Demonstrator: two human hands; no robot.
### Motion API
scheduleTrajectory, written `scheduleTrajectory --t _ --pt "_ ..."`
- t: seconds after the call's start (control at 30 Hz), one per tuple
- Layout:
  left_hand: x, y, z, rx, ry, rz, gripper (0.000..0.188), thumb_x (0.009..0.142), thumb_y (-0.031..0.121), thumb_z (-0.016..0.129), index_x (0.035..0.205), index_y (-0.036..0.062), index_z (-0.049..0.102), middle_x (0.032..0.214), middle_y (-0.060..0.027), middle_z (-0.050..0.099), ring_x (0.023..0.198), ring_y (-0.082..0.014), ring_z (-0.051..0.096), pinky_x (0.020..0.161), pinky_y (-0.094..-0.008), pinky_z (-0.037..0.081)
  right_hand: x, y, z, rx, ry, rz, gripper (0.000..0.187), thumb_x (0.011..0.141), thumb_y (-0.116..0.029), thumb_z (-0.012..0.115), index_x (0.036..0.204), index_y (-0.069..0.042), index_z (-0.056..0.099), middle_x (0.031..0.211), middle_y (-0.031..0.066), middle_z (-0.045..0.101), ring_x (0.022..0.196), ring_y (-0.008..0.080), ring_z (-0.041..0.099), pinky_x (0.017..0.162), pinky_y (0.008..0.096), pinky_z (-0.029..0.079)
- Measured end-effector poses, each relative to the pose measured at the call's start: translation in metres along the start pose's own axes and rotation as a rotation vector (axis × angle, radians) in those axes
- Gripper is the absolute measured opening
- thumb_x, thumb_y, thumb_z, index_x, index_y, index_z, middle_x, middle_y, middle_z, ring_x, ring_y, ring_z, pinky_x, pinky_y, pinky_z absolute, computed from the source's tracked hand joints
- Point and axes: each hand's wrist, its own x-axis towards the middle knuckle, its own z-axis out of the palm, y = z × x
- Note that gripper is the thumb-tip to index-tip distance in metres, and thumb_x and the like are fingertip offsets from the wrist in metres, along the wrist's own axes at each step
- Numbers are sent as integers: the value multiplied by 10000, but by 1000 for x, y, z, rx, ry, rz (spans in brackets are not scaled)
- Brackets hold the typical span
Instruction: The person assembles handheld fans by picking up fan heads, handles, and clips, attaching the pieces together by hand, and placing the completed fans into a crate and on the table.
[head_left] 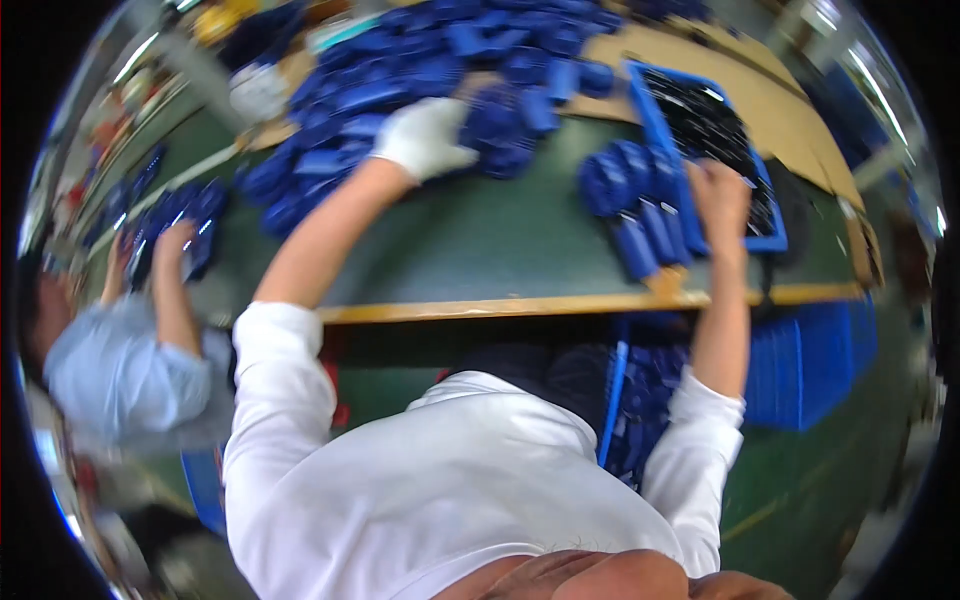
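My left hand, in a white glove, reaches over the table beside a heap of blue plastic parts. Its thumb and fingers are apart, close to a cluster of rounded blue parts; blur hides whether they touch. My bare right hand is at the near end of a blue crate holding shiny black pieces. Its fingers are curled, and whatever they hold is hidden. Just left of that hand, several blue parts with rounded heads lie side by side near the table edge.
Brown cardboard lies under and behind the crate. Below the green table with its wooden front edge are a crate of blue parts and blue bins. At left, a person in light blue handles blue parts.
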Motion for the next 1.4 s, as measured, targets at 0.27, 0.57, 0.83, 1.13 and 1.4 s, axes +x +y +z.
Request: scheduleTrajectory --t 0.27,0.57,0.83,1.13,1.4 --pt "-83 66 13 -50 -155 267 437 697 474 725 847 90 578 888 -77 555 813 -255 612 616 -372 510 64 122 64 -300 -205 32 359 852 -384 672 885 -27 687 908 242 671 906 415 646 786 477 509" --pt "-101 77 7 -211 -159 -26 497 741 544 680 830 60 616 846 -115 613 827 -291 634 647 -409 522 69 127 51 556 -369 405 615 793 -20 633 1366 49 422 704 19 571 624 88 548 476 199 417" --pt "-94 75 1 -109 -214 38 523 772 594 629 744 72 652 787 -125 653 740 -306 658 587 -414 513 -44 -2 -17 1298 16 256 284 851 -35 682 1122 31 627 680 -5 584 501 42 465 438 179 333" --pt "-103 86 24 -1665 115 -545 335 933 252 580 1036 -63 628 923 -96 660 817 -156 631 761 -297 492 -155 -129 16 1439 109 123 109 800 84 691 893 72 635 817 34 576 658 65 542 560 187 434" --pt "-98 147 11 -1706 143 -388 429 955 392 530 1008 -22 627 831 -64 654 749 -124 615 698 -262 492 -176 -177 15 1709 57 144 162 852 54 651 1004 109 633 968 122 602 735 157 656 623 236 561"
